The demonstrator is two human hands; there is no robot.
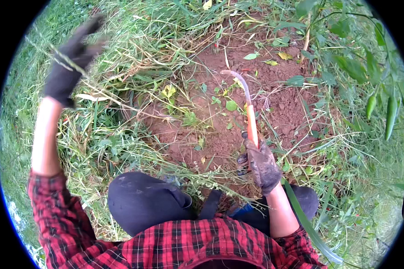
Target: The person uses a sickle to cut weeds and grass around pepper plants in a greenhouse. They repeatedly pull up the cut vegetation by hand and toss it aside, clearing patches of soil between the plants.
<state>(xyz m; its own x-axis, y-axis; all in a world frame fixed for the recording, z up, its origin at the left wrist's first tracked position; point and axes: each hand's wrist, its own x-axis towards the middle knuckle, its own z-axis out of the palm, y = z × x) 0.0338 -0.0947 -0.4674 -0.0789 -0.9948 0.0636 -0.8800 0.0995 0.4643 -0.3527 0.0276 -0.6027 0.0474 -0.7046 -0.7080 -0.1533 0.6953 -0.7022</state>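
My right hand [261, 161], in a dirt-stained dark glove, is closed round the orange handle of a small sickle [251, 122]. Its curved metal blade points up and to the left over bare reddish soil [202, 134]. My left hand [69, 65], in a dark glove, is raised at the upper left with its fingers apart and blurred. A long weed stem [121, 102] with roots at its lower end crosses the left hand; whether the hand grips it cannot be told.
Cut grass and weeds [138, 70] lie at the left of the soil. A pepper plant with green chilies [391, 116] hangs in at the right. A leafy weed [205, 178] and a long grass blade [306, 225] lie near my knees.
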